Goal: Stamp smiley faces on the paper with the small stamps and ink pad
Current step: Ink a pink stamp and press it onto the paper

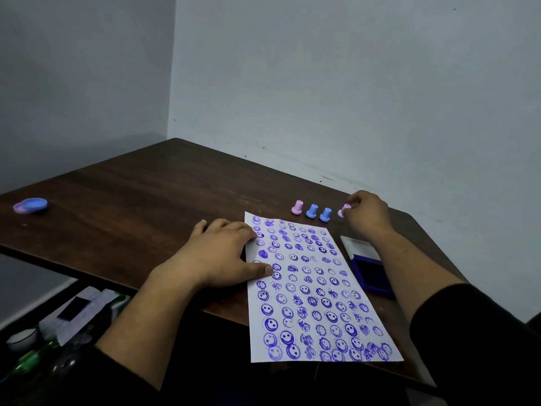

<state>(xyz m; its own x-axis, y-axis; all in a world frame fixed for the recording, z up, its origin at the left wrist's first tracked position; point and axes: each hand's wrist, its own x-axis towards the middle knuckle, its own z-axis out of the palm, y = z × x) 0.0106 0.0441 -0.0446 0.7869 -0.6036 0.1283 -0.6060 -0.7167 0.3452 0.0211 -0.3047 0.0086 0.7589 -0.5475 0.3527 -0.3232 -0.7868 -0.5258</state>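
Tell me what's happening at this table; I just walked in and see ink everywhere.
A person is stamping a sheet of paper, already almost covered in blue smiley prints. The left hand presses flat on the paper's edge. The right hand pinches a pink stamp at the end of a row of three more stamps. The open ink pad lies beside the paper.

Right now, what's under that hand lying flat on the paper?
The left hand rests flat on the left edge of the stamped paper and on the table beside it. Whatever smiley prints lie beneath the fingers are covered, so they cannot be seen.
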